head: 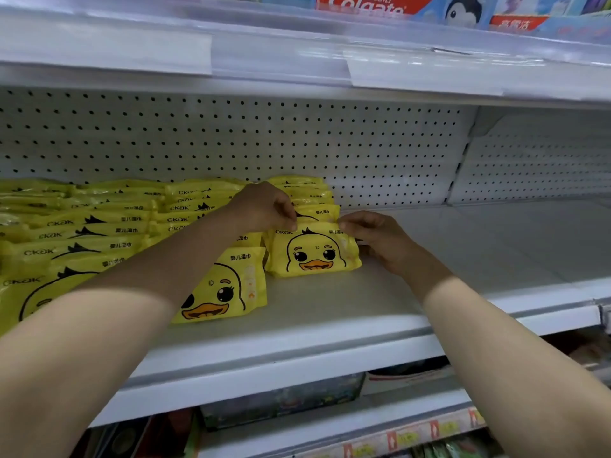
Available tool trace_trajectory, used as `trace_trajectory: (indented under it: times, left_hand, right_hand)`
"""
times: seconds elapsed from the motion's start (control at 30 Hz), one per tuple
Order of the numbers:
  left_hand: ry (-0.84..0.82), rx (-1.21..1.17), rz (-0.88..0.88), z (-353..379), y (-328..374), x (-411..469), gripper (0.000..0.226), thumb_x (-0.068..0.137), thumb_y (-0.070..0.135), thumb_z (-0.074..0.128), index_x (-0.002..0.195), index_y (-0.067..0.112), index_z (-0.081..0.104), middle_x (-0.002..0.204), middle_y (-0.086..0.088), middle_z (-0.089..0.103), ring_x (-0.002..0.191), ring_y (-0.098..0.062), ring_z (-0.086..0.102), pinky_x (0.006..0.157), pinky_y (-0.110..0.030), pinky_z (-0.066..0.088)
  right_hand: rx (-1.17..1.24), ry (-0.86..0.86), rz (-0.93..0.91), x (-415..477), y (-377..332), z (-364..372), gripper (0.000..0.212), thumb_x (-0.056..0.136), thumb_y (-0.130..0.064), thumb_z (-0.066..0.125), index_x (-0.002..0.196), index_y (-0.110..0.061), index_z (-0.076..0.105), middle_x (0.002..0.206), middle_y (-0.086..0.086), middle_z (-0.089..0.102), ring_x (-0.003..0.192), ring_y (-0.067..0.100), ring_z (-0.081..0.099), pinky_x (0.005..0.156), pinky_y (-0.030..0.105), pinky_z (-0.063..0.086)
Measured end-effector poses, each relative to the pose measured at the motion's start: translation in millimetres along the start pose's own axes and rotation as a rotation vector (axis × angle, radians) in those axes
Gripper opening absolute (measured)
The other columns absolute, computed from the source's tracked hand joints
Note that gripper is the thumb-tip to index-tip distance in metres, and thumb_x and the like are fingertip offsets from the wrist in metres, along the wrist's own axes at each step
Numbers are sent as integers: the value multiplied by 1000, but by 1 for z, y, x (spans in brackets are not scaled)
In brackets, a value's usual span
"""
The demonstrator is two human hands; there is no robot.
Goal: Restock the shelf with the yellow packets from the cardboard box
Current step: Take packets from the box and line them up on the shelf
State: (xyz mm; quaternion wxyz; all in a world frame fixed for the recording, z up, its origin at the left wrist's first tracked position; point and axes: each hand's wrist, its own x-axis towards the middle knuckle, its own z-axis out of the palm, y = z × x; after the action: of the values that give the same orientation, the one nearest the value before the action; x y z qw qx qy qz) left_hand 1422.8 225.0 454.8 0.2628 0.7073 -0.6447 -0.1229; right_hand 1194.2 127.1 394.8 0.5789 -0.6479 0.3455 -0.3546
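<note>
One white shelf (429, 259) in a shop, backed by pegboard (330, 143), carried the stock. Toothpaste boxes (370, 6) stood on the tier above, and blurred goods (281, 401) lay on the tier below. Rows of yellow packets (99, 226) filled the shelf's left part, standing on edge one behind another. The packet (314, 256) at the front of the rightmost row stood upright near the shelf's middle. Its duck face was turned towards the camera and its long axis ran left to right, parallel to the shelf's front edge. The left hand (264, 206) reached over the neighbouring row, its fingers (287, 214) curled and pinching the packet's top edge near the middle. The right hand (373, 236) pinched the top right corner, its fingers (350, 224) likewise curled.
</note>
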Motion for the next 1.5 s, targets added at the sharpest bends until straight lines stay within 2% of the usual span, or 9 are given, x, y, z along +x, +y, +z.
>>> trace_trajectory:
  times: [0.13, 0.3, 0.53, 0.63, 0.73, 0.87, 1.23, 1.37, 1.5]
  left_hand:
    - [-37, 79, -18, 0, 3, -4, 24, 70, 25, 86, 91, 24, 74, 81, 19, 62, 84, -4, 60, 79, -26, 46]
    - [-50, 64, -40, 3, 3, -7, 24, 70, 21, 87, 90, 23, 75, 81, 14, 65, 92, -11, 62, 93, -32, 48]
    - [-48, -57, -4, -4, 5, -11, 16, 75, 20, 82, 90, 18, 74, 89, 10, 68, 90, -7, 61, 74, -19, 45]
    - [-73, -154, -8, -9, 10, -9, 13, 79, 19, 80, 89, 18, 72, 97, 5, 68, 91, -9, 60, 75, -21, 45]
    - [-124, -153, -10, -13, 14, -9, 10, 81, 23, 78, 86, 22, 70, 86, 13, 61, 84, -4, 54, 68, -22, 40]
    - [-210, -130, -7, -17, 16, -9, 12, 78, 26, 80, 82, 25, 69, 87, 13, 60, 86, -4, 53, 77, -25, 41]
    - [-29, 51, 37, -15, 14, -9, 15, 74, 18, 84, 85, 16, 74, 93, 6, 72, 95, -11, 66, 91, -30, 51]
    - [56, 105, 2, -11, 11, -6, 19, 71, 23, 85, 84, 22, 72, 83, 15, 64, 94, -15, 66, 89, -39, 53]
    - [44, 110, -50, -9, 9, -6, 40, 70, 32, 85, 100, 21, 62, 86, 12, 54, 99, -19, 59, 91, -38, 49]
  right_hand:
    - [-28, 4, 1, -4, 1, 0, 14, 84, -10, 77, 97, -13, 76, 100, 11, 75, 87, 23, 69, 81, 41, 57]
    - [-35, 6, -7, -10, -5, 5, 10, 83, -7, 76, 89, -14, 74, 83, 1, 75, 74, 14, 70, 64, 28, 56]
    - [-18, -3, 18, -12, -12, 5, 9, 85, -8, 75, 86, -16, 73, 82, 0, 74, 71, 13, 68, 66, 26, 57]
    - [82, -6, 36, -12, -15, 3, 7, 87, -7, 72, 89, -14, 72, 84, 0, 76, 75, 14, 70, 71, 27, 59]
    - [115, -21, 42, -13, -18, 0, 6, 87, -9, 72, 92, -13, 72, 87, 1, 76, 78, 14, 71, 75, 29, 59]
    - [118, -2, 1, -12, -21, -1, 5, 86, -7, 72, 90, -9, 72, 82, 1, 75, 75, 13, 70, 74, 27, 57]
    - [76, 102, -68, -2, -18, 17, 6, 84, -3, 74, 87, -7, 72, 84, 5, 74, 74, 14, 70, 73, 28, 58]
    - [30, 135, -56, 3, -18, 20, 6, 84, -5, 75, 84, -10, 72, 84, 4, 73, 75, 15, 69, 70, 29, 57]
    - [-14, 161, -41, 8, -19, 24, 7, 84, -6, 76, 84, -12, 72, 87, 4, 73, 82, 18, 68, 74, 33, 58]
